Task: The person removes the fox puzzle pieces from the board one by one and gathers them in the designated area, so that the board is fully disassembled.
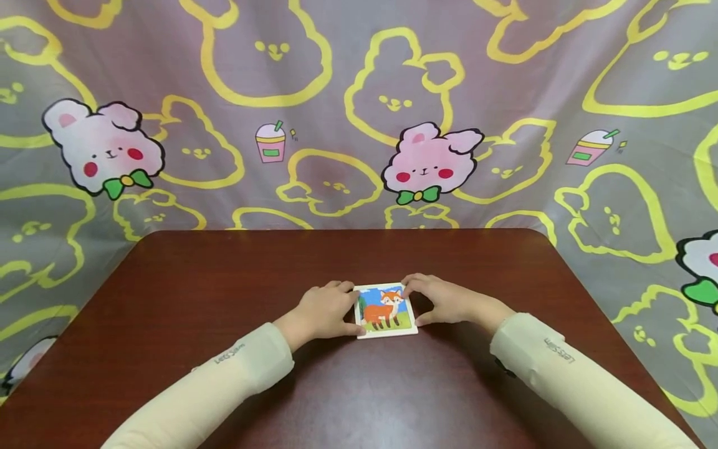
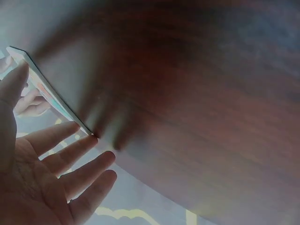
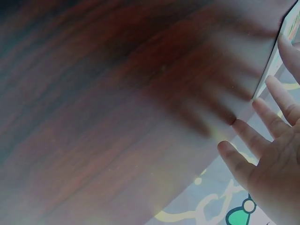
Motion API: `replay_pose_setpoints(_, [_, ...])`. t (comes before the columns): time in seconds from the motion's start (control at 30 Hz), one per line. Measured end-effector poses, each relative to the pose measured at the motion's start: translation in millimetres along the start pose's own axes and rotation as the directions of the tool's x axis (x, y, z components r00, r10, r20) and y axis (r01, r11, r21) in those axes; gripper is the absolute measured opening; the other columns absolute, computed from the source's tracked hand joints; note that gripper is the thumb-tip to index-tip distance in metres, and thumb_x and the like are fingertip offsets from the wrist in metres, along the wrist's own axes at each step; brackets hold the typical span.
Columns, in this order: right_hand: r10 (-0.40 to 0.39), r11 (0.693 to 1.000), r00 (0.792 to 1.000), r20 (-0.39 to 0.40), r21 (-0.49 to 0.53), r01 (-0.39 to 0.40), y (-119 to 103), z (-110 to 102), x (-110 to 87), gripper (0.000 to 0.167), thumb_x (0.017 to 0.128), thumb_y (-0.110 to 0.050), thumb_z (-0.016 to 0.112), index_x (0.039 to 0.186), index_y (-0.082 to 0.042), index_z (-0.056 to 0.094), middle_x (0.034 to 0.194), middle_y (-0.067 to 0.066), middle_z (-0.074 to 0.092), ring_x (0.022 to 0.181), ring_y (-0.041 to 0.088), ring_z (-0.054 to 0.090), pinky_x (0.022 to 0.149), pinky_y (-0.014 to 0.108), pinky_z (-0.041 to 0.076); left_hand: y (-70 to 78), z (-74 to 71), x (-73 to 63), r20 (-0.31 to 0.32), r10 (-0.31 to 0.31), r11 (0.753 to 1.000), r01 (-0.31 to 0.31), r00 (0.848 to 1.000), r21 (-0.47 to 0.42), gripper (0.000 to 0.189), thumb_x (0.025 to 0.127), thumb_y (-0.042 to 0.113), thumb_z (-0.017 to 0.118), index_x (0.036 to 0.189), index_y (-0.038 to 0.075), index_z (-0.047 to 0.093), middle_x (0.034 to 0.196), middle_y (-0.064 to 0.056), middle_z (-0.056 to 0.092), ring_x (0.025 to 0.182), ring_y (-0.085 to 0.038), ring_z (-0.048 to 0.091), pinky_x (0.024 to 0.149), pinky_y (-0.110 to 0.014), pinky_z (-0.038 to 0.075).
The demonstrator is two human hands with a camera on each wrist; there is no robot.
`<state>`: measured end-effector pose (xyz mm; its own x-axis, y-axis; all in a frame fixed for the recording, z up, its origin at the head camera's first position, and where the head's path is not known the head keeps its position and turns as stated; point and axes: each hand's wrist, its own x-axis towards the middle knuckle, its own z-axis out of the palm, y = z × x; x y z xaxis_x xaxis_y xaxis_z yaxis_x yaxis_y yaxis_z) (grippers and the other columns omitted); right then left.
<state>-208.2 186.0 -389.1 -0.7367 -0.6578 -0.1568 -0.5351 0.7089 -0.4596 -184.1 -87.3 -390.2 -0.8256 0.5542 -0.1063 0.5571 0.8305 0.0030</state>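
Observation:
A square white-framed picture board (image 1: 386, 310) with an orange fox on blue and green lies flat on the brown table. At its left side is my left hand (image 1: 324, 312), thumb at the near corner and fingertips by the far one. My right hand (image 1: 452, 303) mirrors it on the right side, its index fingertip over the far corner. In the left wrist view the board's thin edge (image 2: 55, 101) runs along the thumb and index finger, the other fingers spread. Spread fingers also show in the right wrist view, beside the board edge (image 3: 268, 70).
The dark brown table (image 1: 247, 268) has rounded far corners and a glossy surface. Behind it and along both sides hangs a grey curtain (image 1: 336, 118) printed with yellow outlines and pink cartoon rabbits.

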Motion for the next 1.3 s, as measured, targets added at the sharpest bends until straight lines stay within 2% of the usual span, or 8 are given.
replay_pose_setpoints(0.07, [-0.007, 1.0, 1.0, -0.005, -0.005, 0.007, 0.6, -0.3, -0.2, 0.047, 0.083, -0.019, 0.081, 0.124, -0.013, 0.059, 0.148, 0.012, 0.045, 0.134, 0.033, 0.043, 0.106, 0.051, 0.044, -0.6, -1.0, 0.5, -0.003, 0.004, 1.0, -0.004, 1.0, -0.011, 0.078, 0.083, 0.066, 0.067, 0.139, 0.013, 0.059, 0.144, -0.008, 0.054, 0.131, -0.029, 0.053, 0.088, -0.05, 0.055])
replay_pose_setpoints(0.17, [0.004, 1.0, 1.0, -0.002, -0.001, -0.004, -1.6, -1.8, 0.3, 0.047, 0.084, -0.021, 0.081, 0.124, -0.013, 0.06, 0.151, 0.014, 0.042, 0.137, 0.036, 0.041, 0.106, 0.052, 0.044, -4.2, -2.6, 1.6, -0.011, -0.008, 0.996, 0.007, 1.0, -0.089, 0.072, 0.084, 0.061, 0.07, 0.137, 0.012, 0.061, 0.142, -0.008, 0.056, 0.126, -0.029, 0.058, 0.086, -0.048, 0.056])
replay_pose_setpoints(0.3, [0.032, 0.999, 0.999, -0.014, 0.018, -0.032, -7.2, -3.6, 5.1, 0.047, 0.085, -0.023, 0.08, 0.126, -0.013, 0.061, 0.155, 0.017, 0.038, 0.141, 0.038, 0.037, 0.108, 0.054, 0.042, -10.5, -5.4, 3.8, -0.033, -0.041, 0.972, 0.033, 0.999, -0.235, 0.063, 0.085, 0.049, 0.075, 0.133, 0.01, 0.064, 0.135, -0.008, 0.061, 0.115, -0.026, 0.063, 0.086, -0.045, 0.056])
replay_pose_setpoints(0.4, [-0.001, 1.0, 0.999, -0.045, 0.014, 0.001, -12.8, -5.1, 12.7, 0.045, 0.086, -0.021, 0.078, 0.127, -0.01, 0.062, 0.149, 0.017, 0.043, 0.137, 0.038, 0.041, 0.108, 0.054, 0.041, -13.9, -7.4, 6.2, -0.043, -0.056, 0.956, 0.042, 0.997, -0.29, 0.06, 0.084, 0.045, 0.077, 0.131, 0.009, 0.065, 0.13, -0.008, 0.064, 0.107, -0.025, 0.064, 0.085, -0.043, 0.055])
replay_pose_setpoints(0.6, [-0.073, 0.997, 0.995, -0.074, -0.005, 0.073, -25.2, -7.8, 32.2, 0.042, 0.086, -0.02, 0.078, 0.124, -0.007, 0.066, 0.124, 0.009, 0.059, 0.113, 0.028, 0.05, 0.095, 0.045, 0.045, -15.6, -7.5, 11.2, -0.044, -0.077, 0.955, 0.061, 0.996, -0.29, 0.061, 0.081, 0.05, 0.078, 0.128, 0.012, 0.066, 0.123, -0.005, 0.065, 0.101, -0.025, 0.061, 0.077, -0.042, 0.053])
replay_pose_setpoints(0.83, [-0.07, 0.998, 0.997, -0.013, 0.005, 0.07, -32.0, -3.0, 53.9, 0.037, 0.089, -0.018, 0.076, 0.123, -0.008, 0.066, 0.109, 0.006, 0.059, 0.103, 0.021, 0.051, 0.09, 0.038, 0.046, -12.4, -4.5, 12.3, -0.036, -0.071, 0.953, 0.057, 0.997, -0.298, 0.063, 0.078, 0.05, 0.081, 0.124, 0.009, 0.067, 0.123, -0.006, 0.063, 0.106, -0.028, 0.058, 0.079, -0.044, 0.055])
replay_pose_setpoints(1.1, [-0.029, 0.999, 0.997, 0.072, 0.032, 0.027, -37.8, -0.3, 65.3, 0.033, 0.09, -0.015, 0.074, 0.121, -0.009, 0.065, 0.106, 0.006, 0.056, 0.095, 0.018, 0.053, 0.084, 0.032, 0.051, -10.1, 0.3, 13.4, -0.061, -0.057, 0.958, 0.038, 0.996, -0.283, 0.065, 0.077, 0.051, 0.082, 0.124, 0.009, 0.068, 0.122, -0.007, 0.062, 0.107, -0.028, 0.056, 0.08, -0.044, 0.055])
replay_pose_setpoints(1.3, [-0.015, 1.0, 0.998, 0.068, 0.023, 0.013, -41.3, 0.5, 70.6, 0.033, 0.089, -0.014, 0.075, 0.12, -0.009, 0.064, 0.105, 0.006, 0.055, 0.092, 0.018, 0.052, 0.083, 0.033, 0.049, -11.4, -1.2, 14.2, -0.07, -0.055, 0.96, 0.034, 0.996, -0.276, 0.062, 0.076, 0.051, 0.083, 0.122, 0.011, 0.069, 0.121, -0.004, 0.063, 0.106, -0.026, 0.056, 0.079, -0.045, 0.055])
